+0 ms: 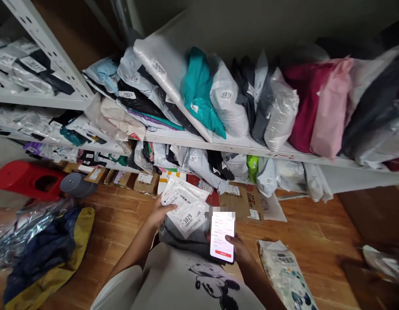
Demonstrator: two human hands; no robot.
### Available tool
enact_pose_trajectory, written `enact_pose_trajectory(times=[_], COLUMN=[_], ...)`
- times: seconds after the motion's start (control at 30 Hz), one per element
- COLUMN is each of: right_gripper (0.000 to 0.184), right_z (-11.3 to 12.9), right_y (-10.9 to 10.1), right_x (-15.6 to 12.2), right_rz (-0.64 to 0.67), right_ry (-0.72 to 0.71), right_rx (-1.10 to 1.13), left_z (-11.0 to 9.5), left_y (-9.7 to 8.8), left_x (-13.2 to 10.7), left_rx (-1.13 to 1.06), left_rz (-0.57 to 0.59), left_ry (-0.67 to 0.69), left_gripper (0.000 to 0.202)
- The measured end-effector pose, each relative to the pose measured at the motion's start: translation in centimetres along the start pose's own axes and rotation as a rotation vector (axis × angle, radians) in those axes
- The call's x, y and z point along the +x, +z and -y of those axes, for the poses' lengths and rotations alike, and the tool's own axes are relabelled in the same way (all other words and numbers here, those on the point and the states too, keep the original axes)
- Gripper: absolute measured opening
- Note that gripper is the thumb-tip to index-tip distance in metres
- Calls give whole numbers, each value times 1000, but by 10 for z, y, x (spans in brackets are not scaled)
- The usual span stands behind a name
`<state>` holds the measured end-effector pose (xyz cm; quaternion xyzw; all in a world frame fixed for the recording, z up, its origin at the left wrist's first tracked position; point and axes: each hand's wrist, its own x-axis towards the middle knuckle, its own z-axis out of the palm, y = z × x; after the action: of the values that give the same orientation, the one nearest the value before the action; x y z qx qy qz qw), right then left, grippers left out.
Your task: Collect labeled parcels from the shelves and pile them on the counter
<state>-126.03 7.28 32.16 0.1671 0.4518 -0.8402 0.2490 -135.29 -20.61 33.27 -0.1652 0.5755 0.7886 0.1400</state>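
Note:
My left hand (161,212) is closed on a parcel (173,193), a pale plastic mailer bag with a white shipping label that reads 3029. Its thumb lies on the label's edge; the other fingers are hidden under the bag. A smartphone (222,237) with a lit white screen and a red bar near the bottom is in my right hand (236,246). The right thumb rests on the screen's right side. Both things are held in front of my body, the phone just right of the parcel.
A white shelf (173,140) ahead holds upright mailer bags, among them a teal bag (201,92) and a pink bag (330,110). Cardboard boxes (146,183) sit beneath. A red stool (25,178) and a blue-yellow sack (47,254) lie left; a printed bag (285,273) lies right.

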Motion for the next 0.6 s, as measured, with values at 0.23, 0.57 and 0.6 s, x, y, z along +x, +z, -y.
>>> enact_pose_trajectory(times=[0.23,0.57,0.6], right_gripper=[46,53,55], right_z=[2,-11,-12], right_y=[5,23,23], right_x=[10,3,1], right_rz=[-202,-647,-683], right_ry=[91,258,265], right_rx=[114,239,238], left_z=[-23,-37,-28], left_y=[-51,-17,-10], left_x=[85,280,285], left_rx=[351,1109,1148], left_rz=[-235,-3,31], left_ry=[22,64,65], left_gripper=[39,90,89])
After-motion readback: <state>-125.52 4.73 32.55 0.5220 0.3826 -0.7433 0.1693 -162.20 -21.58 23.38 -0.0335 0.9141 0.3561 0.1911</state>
